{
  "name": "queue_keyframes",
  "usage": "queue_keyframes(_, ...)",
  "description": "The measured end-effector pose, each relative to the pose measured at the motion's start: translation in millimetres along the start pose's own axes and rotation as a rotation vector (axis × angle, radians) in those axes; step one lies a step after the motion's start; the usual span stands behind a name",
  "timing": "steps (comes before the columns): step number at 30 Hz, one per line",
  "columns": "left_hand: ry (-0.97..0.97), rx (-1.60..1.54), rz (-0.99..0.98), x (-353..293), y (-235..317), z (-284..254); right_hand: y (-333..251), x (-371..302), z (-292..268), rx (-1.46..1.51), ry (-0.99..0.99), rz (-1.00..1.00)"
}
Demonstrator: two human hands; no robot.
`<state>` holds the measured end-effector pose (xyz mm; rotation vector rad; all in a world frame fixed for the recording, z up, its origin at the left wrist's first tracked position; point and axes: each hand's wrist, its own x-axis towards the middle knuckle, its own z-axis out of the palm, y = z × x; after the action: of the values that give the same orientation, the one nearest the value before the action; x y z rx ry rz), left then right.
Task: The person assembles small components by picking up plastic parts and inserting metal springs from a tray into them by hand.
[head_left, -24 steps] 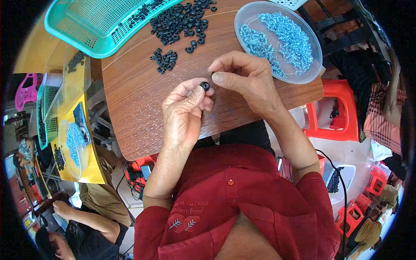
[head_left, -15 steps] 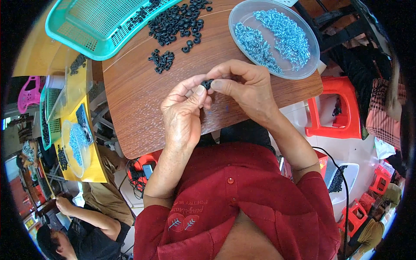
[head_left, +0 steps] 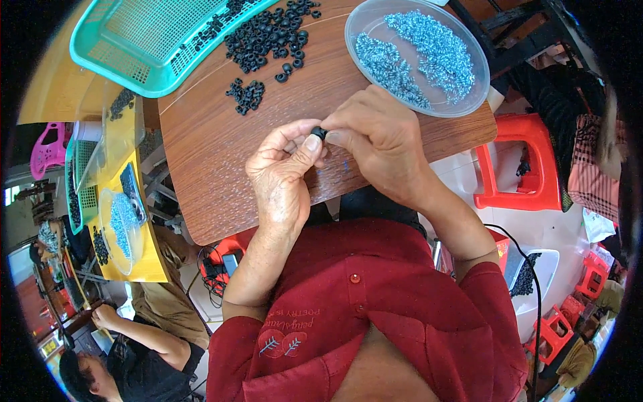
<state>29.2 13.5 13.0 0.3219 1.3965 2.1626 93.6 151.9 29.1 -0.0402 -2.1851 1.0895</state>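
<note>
Over the near part of the brown wooden table point(head_left: 214, 174), a small round black part point(head_left: 319, 132) is gripped between both hands. My left hand point(head_left: 282, 167) pinches it between thumb and fingers. My right hand point(head_left: 385, 137) has its thumb and bent index finger closed at the part's right side; whether a smaller piece is also in that pinch is hidden. Beyond my hands lie a small cluster of black pieces point(head_left: 246, 96) and a larger heap of black round parts point(head_left: 264, 43). A clear round tub point(head_left: 483, 94) at the right holds two piles of shiny bluish small pieces point(head_left: 439, 57).
A green mesh basket point(head_left: 153, 88) with some black parts sits at the far left. Left of my table, a yellow surface point(head_left: 151, 251) carries another tub of bluish pieces point(head_left: 122, 224), near a seated person point(head_left: 147, 355). A red stool point(head_left: 522, 197) stands at the right.
My right hand has rolled over, its knuckles now higher and its back more in view. The black part has turned a little between my fingers. My left hand stays nearly in place.
</note>
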Motion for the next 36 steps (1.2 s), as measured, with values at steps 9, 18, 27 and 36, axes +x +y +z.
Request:
queue_keyframes(9,0.018,-0.015,-0.070,-2.1,0.5,1.9,-3.4,0.0,-4.3,-0.112,-0.055,-0.101)
queue_keyframes(18,0.003,-0.001,-0.114,-0.6,2.0,6.7,9.1,-7.3,-0.7,0.154,-0.038,0.171)
queue_keyframes(27,-0.022,-0.046,-0.256,3.7,3.9,6.9,11.5,-23.7,2.1,0.088,0.059,0.038)
queue_keyframes(36,0.057,-0.095,-0.219,9.3,-1.8,7.2,11.5,-16.9,1.1,-0.074,0.014,-0.140)
